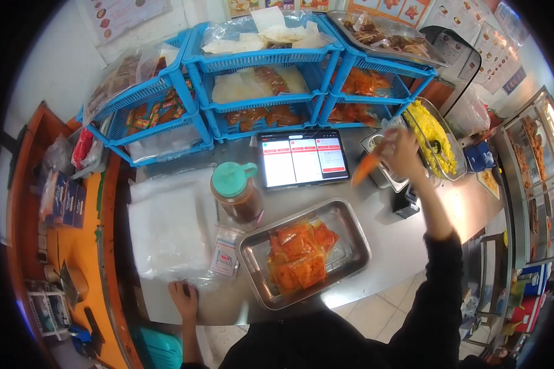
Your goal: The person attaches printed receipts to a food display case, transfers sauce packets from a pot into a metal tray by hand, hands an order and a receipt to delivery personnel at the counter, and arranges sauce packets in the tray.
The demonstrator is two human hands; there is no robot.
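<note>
My right hand (402, 155) is raised over the right side of the counter, beside the tablet. Its fingers pinch a small clear packet with orange-red filling (367, 168), slightly blurred. Below it, small metal containers (385, 175) are partly hidden by the hand. My left hand (183, 297) lies on the counter's front edge with its fingers out, next to a stack of clear plastic bags (169, 230). Several similar orange-red packets (298, 255) sit piled in a metal tray (345, 261) in front of me.
A jar with a turquoise lid (229, 179) stands left of the lit tablet (303, 161). Blue tiered baskets (264, 59) with packets line the back. A clear tub of yellow food (434, 135) stands at right. A glass display case (535, 172) is farther right.
</note>
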